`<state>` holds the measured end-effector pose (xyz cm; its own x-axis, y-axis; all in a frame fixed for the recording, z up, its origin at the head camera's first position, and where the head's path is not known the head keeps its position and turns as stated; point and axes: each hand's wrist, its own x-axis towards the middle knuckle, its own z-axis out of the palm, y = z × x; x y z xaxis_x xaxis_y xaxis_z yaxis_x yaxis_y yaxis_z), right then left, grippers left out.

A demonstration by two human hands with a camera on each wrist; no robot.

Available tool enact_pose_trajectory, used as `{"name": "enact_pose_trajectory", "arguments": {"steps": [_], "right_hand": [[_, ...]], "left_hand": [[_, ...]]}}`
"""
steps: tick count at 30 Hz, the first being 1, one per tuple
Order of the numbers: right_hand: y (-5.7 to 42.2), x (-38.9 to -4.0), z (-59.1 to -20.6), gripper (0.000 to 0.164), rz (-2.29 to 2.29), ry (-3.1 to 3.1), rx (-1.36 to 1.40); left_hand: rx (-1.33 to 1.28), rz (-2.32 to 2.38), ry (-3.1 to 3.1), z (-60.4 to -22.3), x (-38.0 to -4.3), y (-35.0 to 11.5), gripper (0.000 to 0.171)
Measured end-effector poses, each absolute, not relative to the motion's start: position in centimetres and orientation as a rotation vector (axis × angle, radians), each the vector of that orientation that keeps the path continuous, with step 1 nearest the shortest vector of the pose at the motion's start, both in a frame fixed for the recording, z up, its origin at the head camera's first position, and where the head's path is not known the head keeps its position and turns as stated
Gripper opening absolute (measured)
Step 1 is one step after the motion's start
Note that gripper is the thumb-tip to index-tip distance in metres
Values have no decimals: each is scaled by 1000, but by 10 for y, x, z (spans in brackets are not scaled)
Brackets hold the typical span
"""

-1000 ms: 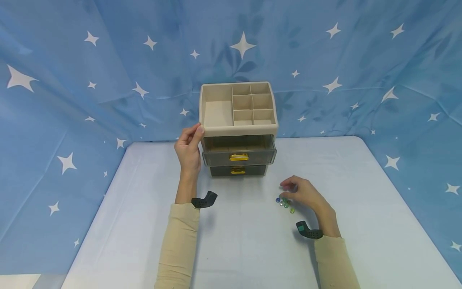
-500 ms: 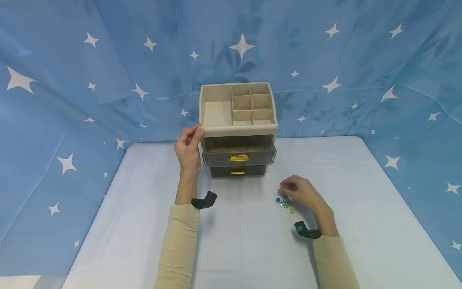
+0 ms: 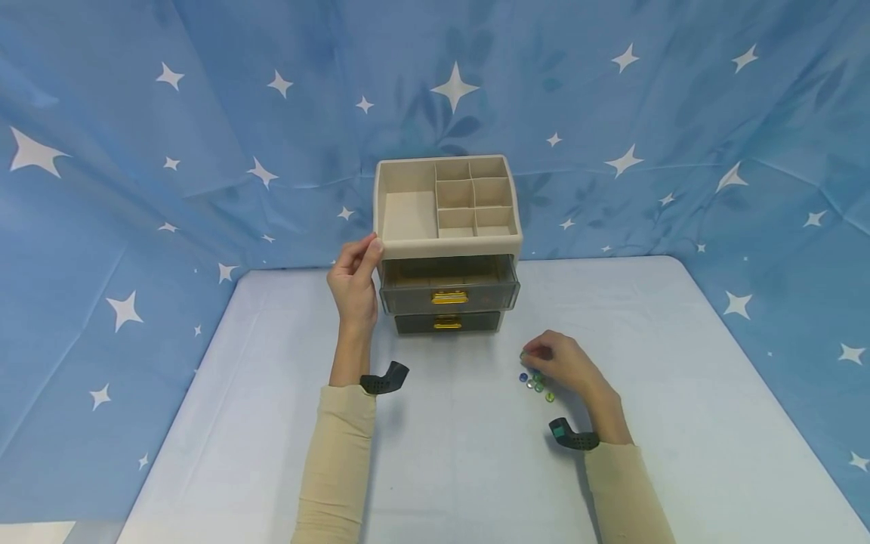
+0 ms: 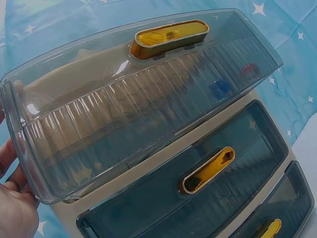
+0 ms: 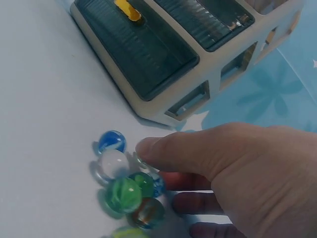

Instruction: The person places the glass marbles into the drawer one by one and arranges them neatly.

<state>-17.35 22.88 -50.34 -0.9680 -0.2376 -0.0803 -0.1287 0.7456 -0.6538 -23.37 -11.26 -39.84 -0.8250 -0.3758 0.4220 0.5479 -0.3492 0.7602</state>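
My left hand (image 3: pixel 355 285) holds the front left corner of a cream desk organizer (image 3: pixel 448 247), thumb on its rim. The organizer's upper drawer (image 3: pixel 414 297), smoky and see-through with a gold handle, is pulled out. Through it, the left wrist view shows a blue marble (image 4: pixel 220 89) and a red marble (image 4: pixel 250 69). On the table, my right hand (image 3: pixel 569 366) pinches a clear, greenish marble (image 3: pixel 522 354) at its fingertips, mostly hidden by the thumb in the right wrist view. Beside that hand lie several loose glass marbles, among them a blue one (image 5: pixel 112 142) and a green one (image 5: pixel 123 195).
Beneath the pulled-out drawer, a lower drawer (image 3: pixel 414 324) is closed. The organizer's top has one large compartment (image 3: pixel 410 215) and several small ones (image 3: pixel 492 193). A white cloth (image 3: pixel 448 453) covers the table, and a blue star-printed curtain (image 3: pixel 272 121) hangs behind.
My right hand has drawn its fingertips together on a marble and shifted slightly left, away from the cluster. My left hand keeps its hold on the organizer's corner.
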Motion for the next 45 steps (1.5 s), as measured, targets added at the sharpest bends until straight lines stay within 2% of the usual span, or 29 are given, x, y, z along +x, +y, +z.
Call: {"name": "enact_pose_trajectory", "arguments": {"steps": [20, 32, 45], "right_hand": [[219, -177, -509, 15, -909, 2877, -286], [218, -177, -509, 17, -890, 2904, -289], [218, -176, -509, 20, -925, 2925, -243]], "left_hand": [[-224, -2196, -1306, -398, -233, -112, 17], [-227, -2210, -1296, -399, -233, -112, 21], [-241, -2212, -1288, -399, -232, -112, 16]]}}
